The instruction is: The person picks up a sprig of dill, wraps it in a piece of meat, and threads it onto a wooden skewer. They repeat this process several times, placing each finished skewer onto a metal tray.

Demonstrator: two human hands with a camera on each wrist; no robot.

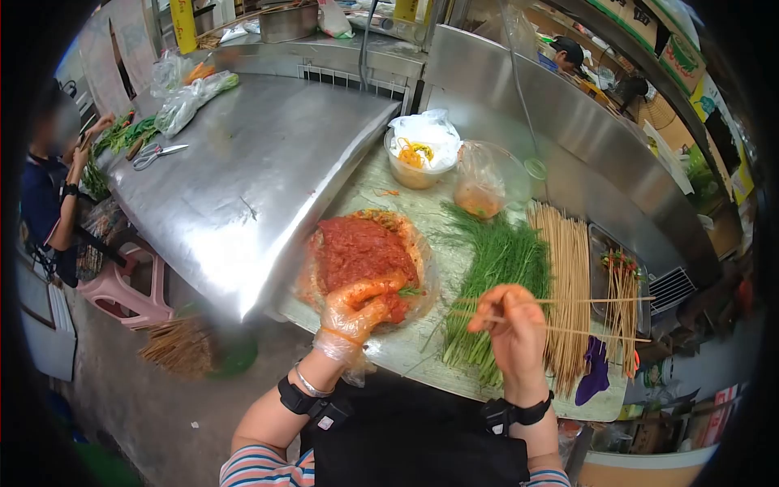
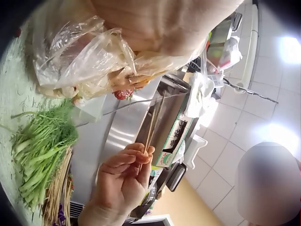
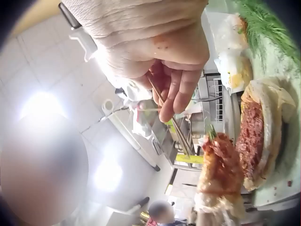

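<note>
My left hand, in a clear plastic glove smeared orange-red, grips a lump of red meat with a green sprig showing. It is beside a plastic-lined container heaped with red minced meat. In the right wrist view the gloved left hand has the sprig poking out on top. My bare right hand pinches two thin wooden skewers, which point to the right in the head view. The left wrist view shows the right hand raised, fingertips and thumb together on the skewers.
Green dill lies right of the meat, then a pile of skewers and a metal tray with more. Behind stand a tub and a bag. Scissors lie on the steel table; a person sits far left.
</note>
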